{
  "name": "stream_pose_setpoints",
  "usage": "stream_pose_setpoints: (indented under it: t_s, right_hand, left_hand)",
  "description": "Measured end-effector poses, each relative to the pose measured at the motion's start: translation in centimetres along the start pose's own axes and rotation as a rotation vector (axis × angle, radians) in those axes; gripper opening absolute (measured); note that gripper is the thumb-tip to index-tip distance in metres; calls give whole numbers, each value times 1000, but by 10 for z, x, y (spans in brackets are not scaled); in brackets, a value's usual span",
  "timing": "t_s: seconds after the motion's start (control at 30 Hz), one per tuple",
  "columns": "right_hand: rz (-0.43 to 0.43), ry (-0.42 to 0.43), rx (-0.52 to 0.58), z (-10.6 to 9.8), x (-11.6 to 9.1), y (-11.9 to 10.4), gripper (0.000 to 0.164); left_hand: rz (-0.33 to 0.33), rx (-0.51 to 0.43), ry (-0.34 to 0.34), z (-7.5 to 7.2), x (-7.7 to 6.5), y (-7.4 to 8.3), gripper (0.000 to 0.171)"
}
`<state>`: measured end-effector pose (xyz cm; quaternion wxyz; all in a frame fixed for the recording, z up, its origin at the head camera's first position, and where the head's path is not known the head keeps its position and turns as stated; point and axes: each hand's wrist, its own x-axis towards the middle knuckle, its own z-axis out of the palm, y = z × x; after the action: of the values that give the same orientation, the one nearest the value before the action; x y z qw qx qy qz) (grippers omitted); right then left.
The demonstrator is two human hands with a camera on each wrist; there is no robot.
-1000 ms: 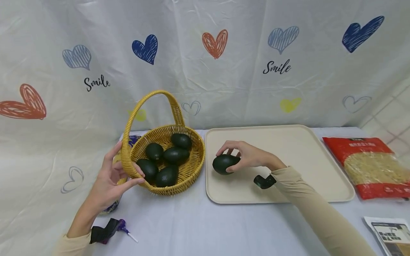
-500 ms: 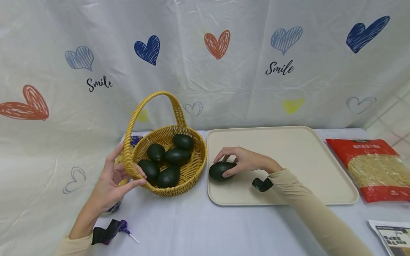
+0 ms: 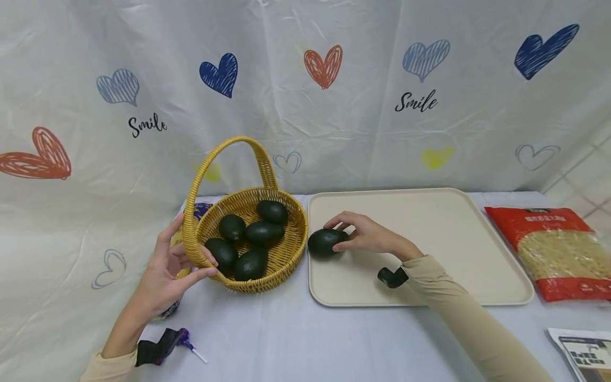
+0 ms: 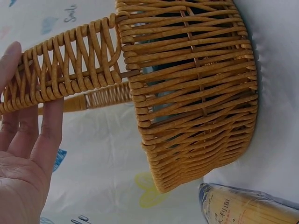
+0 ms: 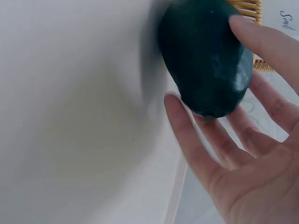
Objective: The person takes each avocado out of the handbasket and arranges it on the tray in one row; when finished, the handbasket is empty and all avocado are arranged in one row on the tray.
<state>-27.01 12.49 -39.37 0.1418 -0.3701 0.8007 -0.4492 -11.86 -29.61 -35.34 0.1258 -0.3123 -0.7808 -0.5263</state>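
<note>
My left hand (image 3: 162, 278) grips the handle of a yellow woven basket (image 3: 299, 233) at its left side; in the left wrist view the fingers and thumb curl round that handle (image 4: 60, 70). Several dark green avocados (image 3: 264, 233) lie inside the basket. Over the left end of a beige tray (image 3: 410, 212), my right hand (image 3: 365, 236) holds another avocado (image 3: 322, 244) between thumb and fingers. In the right wrist view, this avocado (image 5: 205, 56) casts a shadow on the tray and seems slightly above it. Its far side is hidden there.
A red bag of pasta (image 3: 549, 249) lies right of the tray, with a printed packet (image 3: 587, 350) nearer. A lollipop (image 3: 188, 342) lies by the left wrist. Behind the basket, a pasta packet (image 4: 247, 205) shows in the left wrist view. A heart-printed curtain (image 3: 353, 122) hangs behind.
My right hand has shifted left with the avocado, first toward me, then slightly away again, up to the tray's left edge. The left hand and basket stay in place.
</note>
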Motion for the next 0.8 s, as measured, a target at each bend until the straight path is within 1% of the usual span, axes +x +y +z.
stream_pose_setpoints:
  t_s: [0.07,0.2,0.27,0.33,0.5,0.63,0.7,0.8]
  right_hand:
    - [-18,4,-38,-1,2,0,50]
    - [-39,5,-137,-5,5,-3,48]
    - [-32,-8,-171,-6,7,-6,48]
    - [-28,-30,-203,-7,8,-10,51]
    - [-33,-78,-267,-2,15,-17,55]
    - [-66,-95,-337,4,22,-21,54]
    - [-80,-104,-369,7,23,-22,53]
    - [-99,-121,-403,8,23,-25,53]
  left_hand:
    - [11,-10,2,0,0,0,124]
    - [-7,10,7,0,-1,1,124]
    - [-22,28,9,0,-1,1,126]
    - [-19,26,8,0,-1,1,125]
    - [-10,3,4,0,-2,1,124]
    - [-45,31,7,0,-2,4,125]
    - [-49,31,6,0,-1,4,126]
    - [-25,7,-1,1,-1,4,125]
